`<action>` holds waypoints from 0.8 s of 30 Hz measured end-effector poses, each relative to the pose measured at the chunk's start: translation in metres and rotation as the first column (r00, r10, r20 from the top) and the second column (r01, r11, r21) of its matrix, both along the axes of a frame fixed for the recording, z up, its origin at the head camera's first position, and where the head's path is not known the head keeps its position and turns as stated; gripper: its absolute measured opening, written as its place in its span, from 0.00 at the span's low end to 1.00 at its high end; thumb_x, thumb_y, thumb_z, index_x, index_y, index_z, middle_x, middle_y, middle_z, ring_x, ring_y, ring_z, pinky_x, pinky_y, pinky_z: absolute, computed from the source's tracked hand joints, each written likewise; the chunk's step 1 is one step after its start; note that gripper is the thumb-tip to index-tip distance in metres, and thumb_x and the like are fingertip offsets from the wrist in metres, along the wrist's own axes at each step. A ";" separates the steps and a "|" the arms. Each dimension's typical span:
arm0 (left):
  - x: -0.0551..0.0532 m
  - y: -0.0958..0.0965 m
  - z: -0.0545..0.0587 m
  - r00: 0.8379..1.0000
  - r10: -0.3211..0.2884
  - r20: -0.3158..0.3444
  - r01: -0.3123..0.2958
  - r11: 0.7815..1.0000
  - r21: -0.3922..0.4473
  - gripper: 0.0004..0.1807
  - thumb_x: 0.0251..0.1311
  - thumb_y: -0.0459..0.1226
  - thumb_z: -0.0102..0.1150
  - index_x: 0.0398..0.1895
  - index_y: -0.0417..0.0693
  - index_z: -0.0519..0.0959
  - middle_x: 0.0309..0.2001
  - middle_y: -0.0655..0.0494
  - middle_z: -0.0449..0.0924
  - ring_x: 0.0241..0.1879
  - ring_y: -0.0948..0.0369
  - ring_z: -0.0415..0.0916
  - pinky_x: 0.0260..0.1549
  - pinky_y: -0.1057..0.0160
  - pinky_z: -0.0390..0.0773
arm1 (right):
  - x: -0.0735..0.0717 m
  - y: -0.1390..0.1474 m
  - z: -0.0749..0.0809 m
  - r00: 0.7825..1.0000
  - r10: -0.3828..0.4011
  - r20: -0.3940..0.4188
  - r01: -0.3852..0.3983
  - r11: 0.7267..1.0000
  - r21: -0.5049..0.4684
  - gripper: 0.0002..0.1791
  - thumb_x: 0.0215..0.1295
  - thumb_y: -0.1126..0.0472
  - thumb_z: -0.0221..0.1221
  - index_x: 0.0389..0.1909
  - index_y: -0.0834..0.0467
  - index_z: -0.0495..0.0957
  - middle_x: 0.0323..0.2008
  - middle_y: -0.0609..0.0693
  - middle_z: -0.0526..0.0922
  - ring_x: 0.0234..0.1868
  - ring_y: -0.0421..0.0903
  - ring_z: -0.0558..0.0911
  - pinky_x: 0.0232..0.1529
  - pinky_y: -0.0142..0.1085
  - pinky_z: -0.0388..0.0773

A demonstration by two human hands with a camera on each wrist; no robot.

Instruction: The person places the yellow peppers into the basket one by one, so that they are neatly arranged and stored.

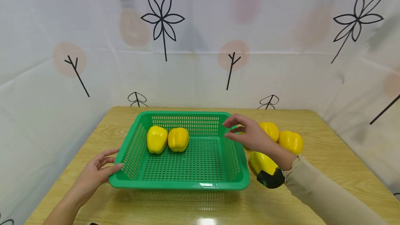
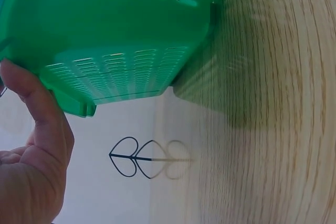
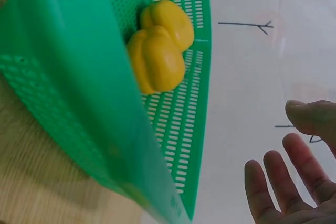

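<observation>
Light glares off the near edge of a glossy wood-grain table (image 1: 325, 169), its boards bare to either side of the work. Close in on the left, a person's left hand (image 1: 93, 173) reaches up from below, wrist angled inward, thumb laid over the near-left rim of a green basket (image 1: 178, 185) and fingers against its outer side, gripping the edge. The perforated basket sits flat, throwing a greenish shadow on the tabletop. From the right, a pale beige sleeve (image 1: 328, 190) slants inward, a black device (image 1: 271, 179) strapped at the wrist. The right hand (image 1: 250, 134) hangs over the basket's right rim, palm turned in, fingers gently bent and thumb apart; I see its grasp released, with nothing in it. Beside that forearm, to the right of the basket, lie more yellow bell peppers (image 1: 264, 162), one mostly hidden behind the hand. Inside, toward the far-left corner, two yellow peppers (image 1: 178, 140) rest side by side. Beyond the table's rounded far corners hangs a creased white backdrop (image 1: 200, 82), printed with black-line flowers (image 1: 161, 18) and soft peach circles (image 1: 70, 59).
</observation>
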State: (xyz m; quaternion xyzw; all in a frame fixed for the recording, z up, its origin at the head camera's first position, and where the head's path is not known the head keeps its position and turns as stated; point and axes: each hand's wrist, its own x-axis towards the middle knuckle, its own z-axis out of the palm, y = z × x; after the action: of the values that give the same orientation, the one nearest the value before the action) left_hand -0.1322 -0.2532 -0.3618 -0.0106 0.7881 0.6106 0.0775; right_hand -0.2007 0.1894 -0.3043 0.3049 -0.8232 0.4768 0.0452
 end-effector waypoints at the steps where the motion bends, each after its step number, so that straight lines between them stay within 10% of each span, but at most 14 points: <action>1: 0.000 0.000 0.000 1.000 0.000 0.000 0.000 1.000 0.000 0.35 0.61 0.39 0.59 0.68 0.42 0.55 0.48 0.45 0.67 0.36 0.58 0.78 0.31 0.56 0.80 | 0.001 0.002 -0.001 1.000 -0.004 -0.007 0.005 1.000 0.003 0.12 0.57 0.71 0.62 0.43 0.64 0.75 0.42 0.54 0.77 0.45 0.47 0.76 0.45 0.38 0.77; 24: 0.000 0.000 0.001 1.000 0.003 0.009 -0.003 1.000 0.008 0.35 0.61 0.39 0.59 0.67 0.43 0.56 0.47 0.45 0.68 0.36 0.57 0.78 0.31 0.55 0.80 | 0.015 0.042 -0.021 0.995 -0.098 -0.015 0.099 0.993 0.059 0.12 0.57 0.70 0.62 0.42 0.67 0.74 0.41 0.59 0.76 0.43 0.57 0.76 0.44 0.38 0.78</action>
State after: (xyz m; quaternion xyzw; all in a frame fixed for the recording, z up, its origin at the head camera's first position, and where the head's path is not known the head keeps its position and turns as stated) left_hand -0.1323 -0.2528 -0.3606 -0.0142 0.7852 0.6139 0.0801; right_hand -0.1857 0.2313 -0.3257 0.2680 -0.8508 0.4473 0.0646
